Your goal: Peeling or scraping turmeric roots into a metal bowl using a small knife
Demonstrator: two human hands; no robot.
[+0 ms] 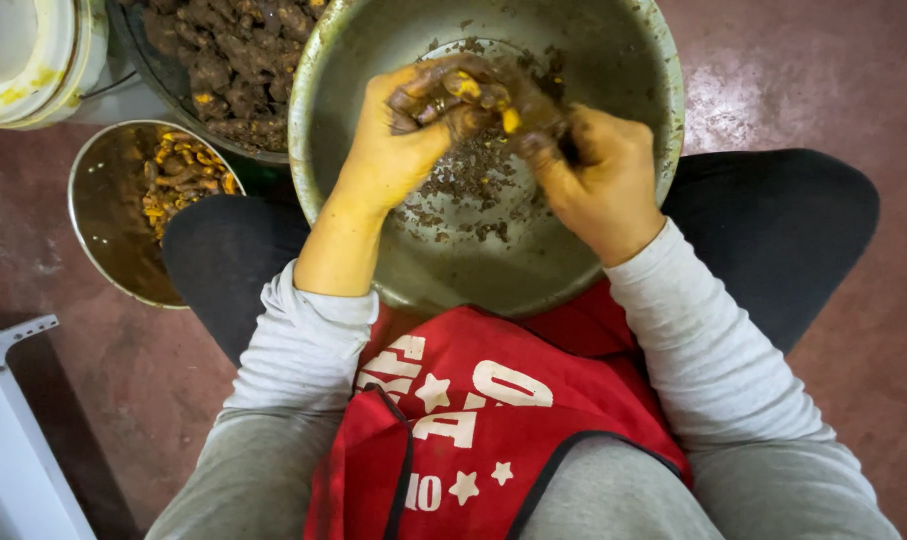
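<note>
Both the left hand point(398, 140) and the right hand point(598, 180) grip a muddy root point(483, 95) at upper centre, over the steel basin point(613, 60). Wet with mud, the root may slip; the right hand possibly hides a blade.

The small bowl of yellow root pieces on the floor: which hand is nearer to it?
Left. The left hand works over the big metal bowl beside the small bowl; the right hand is farther across.

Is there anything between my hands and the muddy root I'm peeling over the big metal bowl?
Nothing visible. Both the left hand and right hand already grip the muddy brown-and-yellow root directly, above the large round metal bowl.
</note>
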